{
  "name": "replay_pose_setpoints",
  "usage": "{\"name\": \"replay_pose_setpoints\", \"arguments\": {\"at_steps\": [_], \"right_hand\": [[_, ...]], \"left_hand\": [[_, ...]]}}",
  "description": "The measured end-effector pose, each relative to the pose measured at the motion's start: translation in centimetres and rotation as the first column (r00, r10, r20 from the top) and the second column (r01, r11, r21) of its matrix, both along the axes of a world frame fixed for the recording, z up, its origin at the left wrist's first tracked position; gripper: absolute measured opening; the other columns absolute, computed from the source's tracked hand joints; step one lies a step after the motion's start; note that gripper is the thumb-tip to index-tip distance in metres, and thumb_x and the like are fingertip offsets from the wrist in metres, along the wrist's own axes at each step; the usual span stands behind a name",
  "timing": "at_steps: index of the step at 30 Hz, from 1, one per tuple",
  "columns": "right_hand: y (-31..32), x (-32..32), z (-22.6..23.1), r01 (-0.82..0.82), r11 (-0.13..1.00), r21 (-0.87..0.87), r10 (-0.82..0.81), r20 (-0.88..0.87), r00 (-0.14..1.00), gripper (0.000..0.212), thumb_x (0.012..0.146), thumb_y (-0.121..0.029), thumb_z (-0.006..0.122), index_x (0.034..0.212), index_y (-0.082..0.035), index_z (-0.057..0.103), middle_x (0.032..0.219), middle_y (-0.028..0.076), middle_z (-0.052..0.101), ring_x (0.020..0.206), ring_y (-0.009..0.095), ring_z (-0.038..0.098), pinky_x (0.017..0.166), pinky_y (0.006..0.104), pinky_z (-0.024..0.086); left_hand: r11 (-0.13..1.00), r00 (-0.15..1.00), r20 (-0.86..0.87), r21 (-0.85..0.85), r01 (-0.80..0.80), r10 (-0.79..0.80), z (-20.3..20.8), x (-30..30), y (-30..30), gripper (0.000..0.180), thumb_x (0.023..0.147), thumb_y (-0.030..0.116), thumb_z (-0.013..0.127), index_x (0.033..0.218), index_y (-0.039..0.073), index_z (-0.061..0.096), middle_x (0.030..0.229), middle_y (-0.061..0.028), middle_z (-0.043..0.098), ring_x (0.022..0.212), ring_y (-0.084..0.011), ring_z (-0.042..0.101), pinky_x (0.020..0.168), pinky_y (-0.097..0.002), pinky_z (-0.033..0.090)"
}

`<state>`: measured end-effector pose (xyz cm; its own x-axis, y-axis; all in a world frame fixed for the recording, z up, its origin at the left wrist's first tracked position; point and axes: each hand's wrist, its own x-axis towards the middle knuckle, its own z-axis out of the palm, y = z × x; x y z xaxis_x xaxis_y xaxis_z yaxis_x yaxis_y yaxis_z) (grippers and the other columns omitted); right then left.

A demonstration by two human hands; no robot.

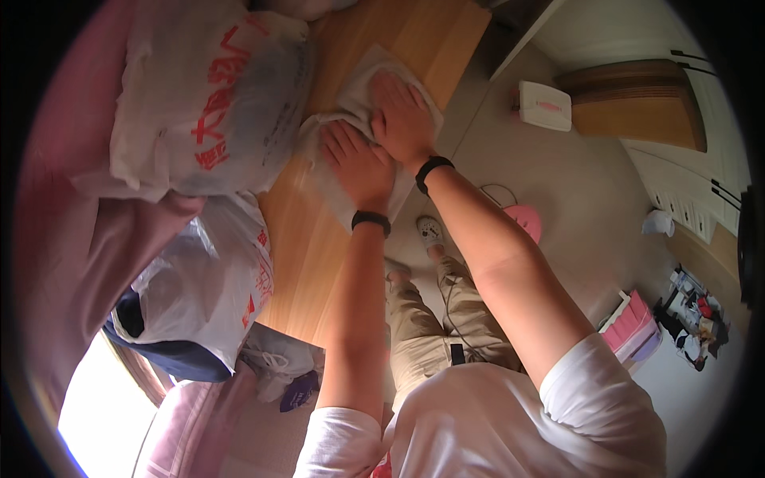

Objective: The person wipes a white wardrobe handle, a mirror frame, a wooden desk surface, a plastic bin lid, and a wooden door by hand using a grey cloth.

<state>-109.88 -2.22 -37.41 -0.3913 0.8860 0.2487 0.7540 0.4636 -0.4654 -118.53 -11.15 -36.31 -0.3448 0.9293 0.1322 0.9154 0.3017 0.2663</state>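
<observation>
Both hands are at work on a white cloth (319, 175), which lies on the wood-grain counter (291, 267) and reaches its edge on the person's side. Whether the cloth is one piece or two overlapping ones cannot be determined. The left hand (365, 171) rests palm down on the cloth's nearer part; its fingers (341, 141) are extended and slightly spread. The right hand (408, 126) is palm down on the farther part, its fingers (390, 86) extended and only slightly apart, with some blur at the tips. Neither hand pinches the cloth. The right thumb lies just beside the left hand; contact between them cannot be confirmed. A black wristband is worn on each wrist. To the left of the cloth stands a bulky, translucent plastic bag (211, 111) with red lettering; a second white plastic bag (211, 275) sits nearer the person, at the counter's left side. On the floor (574, 183), well apart to the right, is a white box (546, 105).
</observation>
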Motion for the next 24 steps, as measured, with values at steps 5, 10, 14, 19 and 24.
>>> {"name": "replay_pose_setpoints", "arguments": {"at_steps": [5,10,14,19,24], "right_hand": [[5.8,0.3,-0.1,0.105,0.993,0.059,-0.106,0.010,0.994,0.060,0.088,-0.022,0.056,0.145,-0.001,0.052,0.154,0.013,0.050,0.144,0.029,0.042,0.120,0.0466,0.032],[10.9,-0.3,-1.0,0.240,0.971,0.008,-0.241,0.023,0.970,0.061,0.090,-0.022,0.054,0.148,-0.003,0.049,0.158,0.012,0.047,0.148,0.028,0.039,0.122,0.0480,0.029],[14.1,-1.1,-1.0,0.289,0.954,0.076,-0.292,0.042,0.955,0.062,0.089,-0.024,0.054,0.146,0.000,0.051,0.156,0.014,0.048,0.147,0.029,0.040,0.120,0.0487,0.030],[17.1,-2.4,-1.4,0.350,0.931,0.106,-0.356,0.044,0.934,0.062,0.088,-0.025,0.054,0.145,0.000,0.052,0.156,0.014,0.048,0.149,0.029,0.039,0.121,0.0498,0.029],[19.2,-2.4,-2.0,0.361,0.925,0.117,-0.374,0.109,0.921,0.060,0.088,-0.024,0.054,0.143,0.000,0.053,0.155,0.015,0.049,0.148,0.030,0.039,0.120,0.0503,0.029]], "left_hand": [[0.998,0.998,-0.002,-0.005,-0.056,0.056,-0.5,1.3,6.4,0.069,0.096,0.028,0.039,0.153,-0.010,0.035,0.161,-0.0276,0.036,0.153,-0.0446,0.026,0.124,-0.0543,0.019],[0.996,0.996,-0.019,0.000,-0.084,0.084,-0.7,1.1,12.2,0.068,0.096,0.026,0.040,0.155,-0.008,0.033,0.162,-0.0255,0.034,0.152,-0.0425,0.028,0.125,-0.0531,0.020],[0.999,0.999,0.013,0.006,-0.049,0.049,-0.9,0.1,16.0,0.068,0.096,0.024,0.040,0.156,-0.007,0.032,0.163,-0.0247,0.033,0.152,-0.0421,0.028,0.125,-0.0522,0.020],[0.995,0.996,0.073,0.080,-0.055,0.049,-1.1,-1.1,19.1,0.067,0.095,0.023,0.042,0.154,-0.006,0.035,0.163,-0.0233,0.034,0.152,-0.0410,0.029,0.124,-0.0518,0.024],[0.996,0.992,0.090,0.005,-0.093,0.092,-0.6,-1.0,21.3,0.068,0.092,0.023,0.045,0.155,-0.004,0.035,0.162,-0.0219,0.035,0.153,-0.0394,0.029,0.121,-0.0520,0.030]]}}
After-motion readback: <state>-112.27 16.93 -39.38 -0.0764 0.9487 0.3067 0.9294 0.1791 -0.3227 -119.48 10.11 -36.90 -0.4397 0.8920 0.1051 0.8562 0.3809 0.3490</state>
